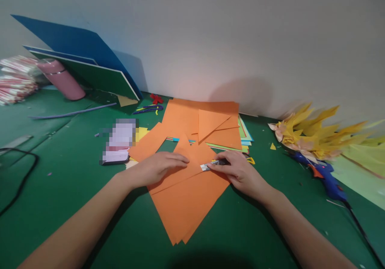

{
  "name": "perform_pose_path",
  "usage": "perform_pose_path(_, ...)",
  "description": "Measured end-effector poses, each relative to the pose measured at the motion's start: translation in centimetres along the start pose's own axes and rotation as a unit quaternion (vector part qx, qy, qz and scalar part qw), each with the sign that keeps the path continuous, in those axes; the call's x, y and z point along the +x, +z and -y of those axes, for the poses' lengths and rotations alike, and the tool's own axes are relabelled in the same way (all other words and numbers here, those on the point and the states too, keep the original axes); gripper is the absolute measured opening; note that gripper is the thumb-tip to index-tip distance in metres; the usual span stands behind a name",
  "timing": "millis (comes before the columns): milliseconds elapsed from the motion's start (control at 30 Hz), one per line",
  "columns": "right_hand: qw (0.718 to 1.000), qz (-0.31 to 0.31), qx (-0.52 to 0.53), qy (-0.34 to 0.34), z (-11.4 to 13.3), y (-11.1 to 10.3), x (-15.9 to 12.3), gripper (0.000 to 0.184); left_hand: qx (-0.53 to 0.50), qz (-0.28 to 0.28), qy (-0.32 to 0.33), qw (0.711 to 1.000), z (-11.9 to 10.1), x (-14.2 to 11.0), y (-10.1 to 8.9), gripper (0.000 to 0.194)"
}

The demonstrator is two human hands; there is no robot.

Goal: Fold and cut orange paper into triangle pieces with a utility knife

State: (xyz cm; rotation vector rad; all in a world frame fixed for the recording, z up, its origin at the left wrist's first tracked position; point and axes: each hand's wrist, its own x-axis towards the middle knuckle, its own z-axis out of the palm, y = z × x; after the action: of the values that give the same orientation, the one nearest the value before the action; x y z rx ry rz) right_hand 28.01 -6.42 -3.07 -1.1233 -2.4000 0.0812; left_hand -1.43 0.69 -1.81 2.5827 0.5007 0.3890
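Note:
Several sheets of orange paper (186, 217) lie overlapped on the green table, with a slanting cut line or edge across them. My left hand (158, 166) rests flat on the paper, fingers stretched out and close together, holding nothing. My right hand (239, 170) is closed around a craft knife (206, 167), whose metal end points left and touches the paper at the right end of that line. The knife's handle is mostly hidden by the fingers.
Behind the hands lies a stack of orange paper (180, 118). A phone (120, 140), blurred, lies left. A blue glue gun (331, 181) and yellow paper flowers (313, 134) are on the right. A pink bottle (64, 80) leans by blue and green boards (90, 74).

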Motion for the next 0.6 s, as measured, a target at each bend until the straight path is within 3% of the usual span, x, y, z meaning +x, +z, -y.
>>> perform_pose_path(600, 0.999, 0.046, -0.02, -0.022, 0.3, -1.3, -0.6, 0.037, -0.028, -0.009, -0.005, 1.0, -0.2, 0.4, 0.1, 0.04)
